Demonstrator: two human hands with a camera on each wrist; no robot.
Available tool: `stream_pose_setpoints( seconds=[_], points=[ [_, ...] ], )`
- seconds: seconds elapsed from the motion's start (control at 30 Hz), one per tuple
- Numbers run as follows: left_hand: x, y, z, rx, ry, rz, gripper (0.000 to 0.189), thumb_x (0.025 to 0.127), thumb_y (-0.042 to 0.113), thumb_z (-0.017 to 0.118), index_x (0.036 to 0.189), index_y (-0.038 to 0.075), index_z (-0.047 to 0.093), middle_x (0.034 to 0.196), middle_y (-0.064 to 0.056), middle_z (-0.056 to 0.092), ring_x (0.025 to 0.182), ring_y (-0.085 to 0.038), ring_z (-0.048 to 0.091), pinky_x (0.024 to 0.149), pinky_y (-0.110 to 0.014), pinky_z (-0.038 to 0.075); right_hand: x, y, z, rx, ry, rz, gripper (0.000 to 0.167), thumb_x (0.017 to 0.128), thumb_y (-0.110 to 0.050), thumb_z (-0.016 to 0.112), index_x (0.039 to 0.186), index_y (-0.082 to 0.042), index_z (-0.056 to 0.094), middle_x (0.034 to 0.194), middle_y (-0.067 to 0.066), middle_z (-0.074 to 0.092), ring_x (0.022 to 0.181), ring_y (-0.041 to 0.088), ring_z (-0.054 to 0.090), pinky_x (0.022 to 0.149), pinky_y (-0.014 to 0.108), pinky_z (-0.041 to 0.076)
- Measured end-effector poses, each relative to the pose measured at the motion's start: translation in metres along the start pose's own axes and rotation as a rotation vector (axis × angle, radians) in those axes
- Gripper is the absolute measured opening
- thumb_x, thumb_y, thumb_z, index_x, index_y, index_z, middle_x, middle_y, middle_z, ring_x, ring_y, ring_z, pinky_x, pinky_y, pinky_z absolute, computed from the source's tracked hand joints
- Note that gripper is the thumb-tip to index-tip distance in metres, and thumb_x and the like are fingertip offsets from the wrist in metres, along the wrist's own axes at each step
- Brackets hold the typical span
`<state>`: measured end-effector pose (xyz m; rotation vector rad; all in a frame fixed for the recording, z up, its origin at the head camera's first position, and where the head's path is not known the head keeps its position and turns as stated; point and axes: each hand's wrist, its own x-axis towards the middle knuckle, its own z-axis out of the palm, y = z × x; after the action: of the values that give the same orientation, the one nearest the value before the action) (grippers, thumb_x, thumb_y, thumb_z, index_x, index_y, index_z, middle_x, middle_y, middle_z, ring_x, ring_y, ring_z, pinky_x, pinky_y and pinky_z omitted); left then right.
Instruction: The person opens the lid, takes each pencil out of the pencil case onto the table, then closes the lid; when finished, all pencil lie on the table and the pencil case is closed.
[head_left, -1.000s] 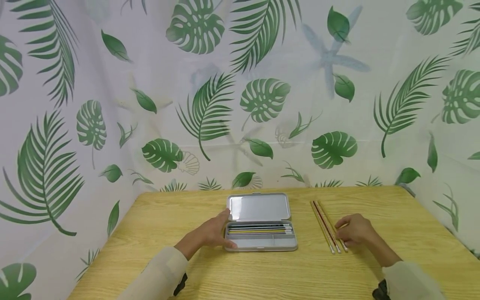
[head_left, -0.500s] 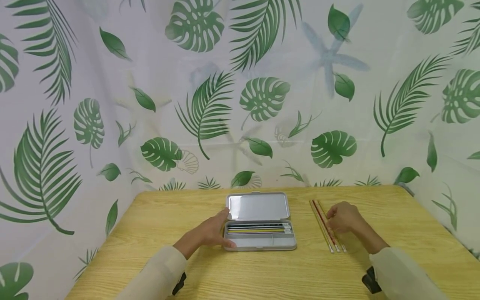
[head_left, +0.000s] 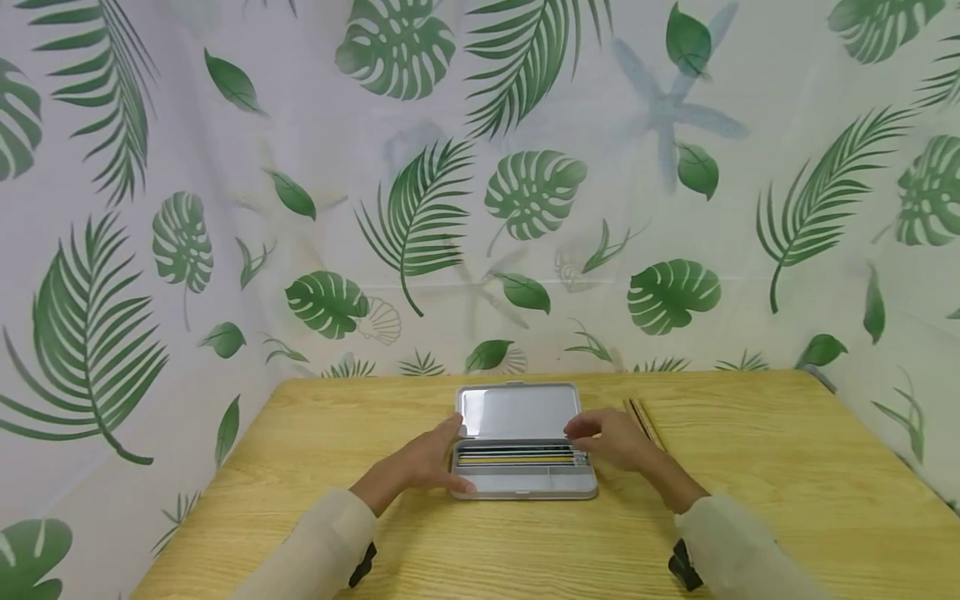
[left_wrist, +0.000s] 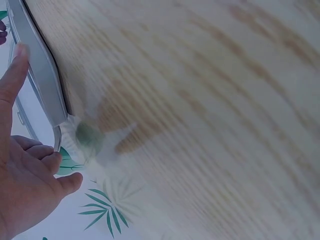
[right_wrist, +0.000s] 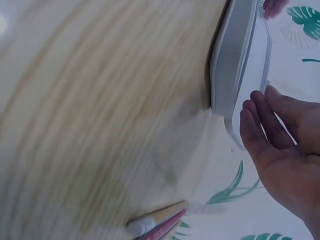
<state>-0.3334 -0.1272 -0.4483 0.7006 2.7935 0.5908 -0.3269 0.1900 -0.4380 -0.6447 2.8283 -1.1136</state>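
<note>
A grey metal pencil case [head_left: 510, 483] lies with its lid [head_left: 517, 408] raised at the back. Several pencils [head_left: 510, 457] lie side by side in its rear compartment; the front compartments hold nothing visible. My left hand [head_left: 427, 462] grips the left end, thumb on the front rim and fingers by the lid. My right hand [head_left: 615, 437] is at the right end, near the hinge, fingers loosely bent; no object shows in it, and I cannot tell whether it touches the case. Loose pencils [head_left: 641, 421] lie to the right, partly hidden behind the right hand and forearm.
The wooden table [head_left: 360, 542] reaches a leaf-printed cloth [head_left: 300, 233] at the back and sides. In the right wrist view, the white-tipped end of a loose pencil [right_wrist: 160, 220] lies beside a red one on the table.
My right hand has left the loose pencils and moved left to the right end of the case. My left hand stays where it was, and the lid still stands raised.
</note>
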Motion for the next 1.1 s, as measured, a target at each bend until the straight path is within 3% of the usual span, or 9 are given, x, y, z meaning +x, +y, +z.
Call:
stream_pose_setpoints(
  seconds=[0.17, 0.37, 0.73, 1.1],
  points=[
    [0.001, 0.000, 0.001, 0.009, -0.002, -0.009, 0.116, 0.070, 0.047, 0.080, 0.151, -0.002, 0.012, 0.158, -0.019, 0.018, 0.145, -0.032, 0.022, 0.118, -0.043, 0.024, 0.006, -0.008, 0.012, 0.007, -0.040, 0.013, 0.017, 0.088, 0.000, 0.061, 0.104, 0.000, 0.069, 0.100, 0.011, 0.070, 0.093, 0.023, 0.065, 0.080, 0.037, 0.056],
    [0.002, 0.002, 0.000, 0.015, -0.001, -0.010, 0.116, 0.070, 0.048, 0.080, 0.151, -0.002, 0.012, 0.157, -0.019, 0.018, 0.145, -0.032, 0.022, 0.118, -0.043, 0.024, 0.009, -0.011, 0.017, -0.062, -0.091, -0.031, 0.018, 0.085, 0.001, 0.064, 0.102, 0.002, 0.069, 0.099, 0.012, 0.071, 0.093, 0.026, 0.066, 0.079, 0.038, 0.056],
    [0.000, 0.000, 0.000, 0.004, -0.013, -0.019, 0.116, 0.071, 0.047, 0.080, 0.151, -0.002, 0.011, 0.158, -0.018, 0.015, 0.146, -0.031, 0.019, 0.119, -0.042, 0.022, 0.018, -0.013, 0.034, -0.119, -0.028, 0.021, 0.016, 0.075, 0.009, 0.070, 0.089, 0.001, 0.072, 0.082, 0.008, 0.070, 0.073, 0.013, 0.061, 0.065, 0.028, 0.054],
    [0.000, 0.000, 0.001, -0.005, -0.012, -0.016, 0.116, 0.071, 0.045, 0.080, 0.151, -0.001, 0.011, 0.158, -0.017, 0.015, 0.146, -0.031, 0.019, 0.119, -0.043, 0.023, 0.017, -0.020, 0.034, -0.139, -0.009, -0.028, 0.015, 0.075, 0.010, 0.065, 0.084, 0.000, 0.073, 0.076, 0.009, 0.069, 0.069, 0.011, 0.059, 0.061, 0.025, 0.051]
  ],
)
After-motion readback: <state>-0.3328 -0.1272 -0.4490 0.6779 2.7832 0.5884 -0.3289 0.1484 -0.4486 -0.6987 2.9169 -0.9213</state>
